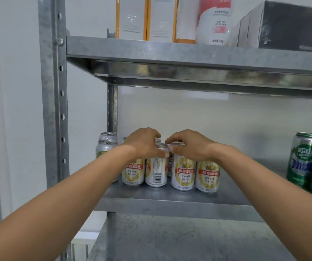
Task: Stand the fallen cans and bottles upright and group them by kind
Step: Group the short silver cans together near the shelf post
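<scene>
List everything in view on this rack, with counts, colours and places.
silver cans: at least six, silver with red and gold labels, upright, left part of the lower shelf; some are hidden behind the hands
green cans: at least two, green and silver, upright, right edge of the same shelf
tall boxes: at least two, white with orange edges, upper shelf, left
white bottle: one, white with a red label, upper shelf, middle
dark box: one, black, upper shelf, right
rack: one, grey metal
left hand: grips a silver can's top
right hand: pinches the neighbouring can's top
</scene>
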